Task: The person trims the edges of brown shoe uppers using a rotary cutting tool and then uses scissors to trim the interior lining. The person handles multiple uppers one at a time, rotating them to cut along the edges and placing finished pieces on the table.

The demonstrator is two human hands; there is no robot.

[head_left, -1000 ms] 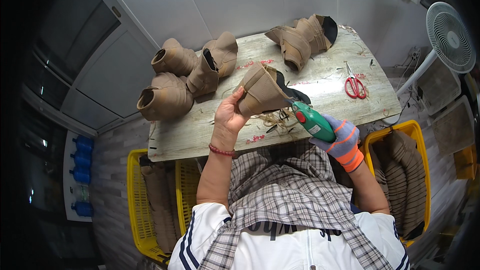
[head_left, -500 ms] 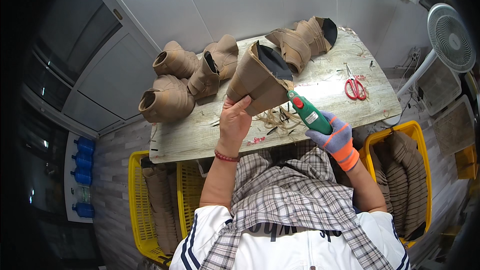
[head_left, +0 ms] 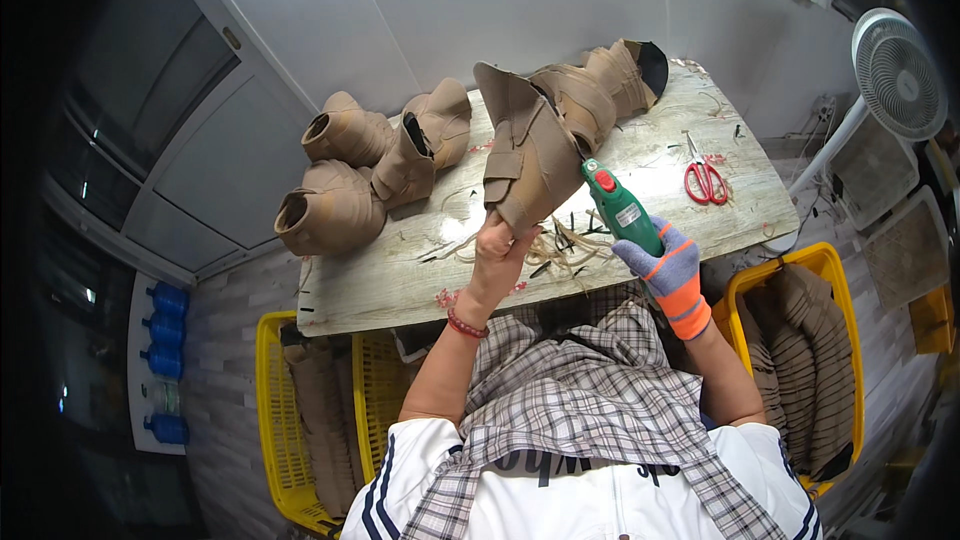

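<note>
My bare left hand [head_left: 497,250], with a red bead bracelet at the wrist, is closed on the lower end of a tan fabric sleeve-like piece [head_left: 535,155]. A strap-like flap crosses its left side, and a dark lining shows along the right edge. In a grey and orange glove, my right hand [head_left: 665,265] grips a green handheld electric cutter [head_left: 622,208] with a red button. The cutter's tip is at the right edge of the sleeve piece; whether it touches is too small to tell. Cut strips and threads [head_left: 560,245] lie on the table below.
Rolled tan pieces [head_left: 335,205] stand on the table's left, others [head_left: 590,90] behind the held one. Red-handled scissors [head_left: 705,180] lie at right. Yellow baskets [head_left: 845,290] with tan pieces flank me. A white fan [head_left: 900,75] stands at the far right; blue water bottles [head_left: 165,360] line the left.
The sleeve piece has turned in my left hand, so its strapped outer face shows and less of the black inside. My left hand has shifted slightly right and nearer; the cutter stays at the right edge.
</note>
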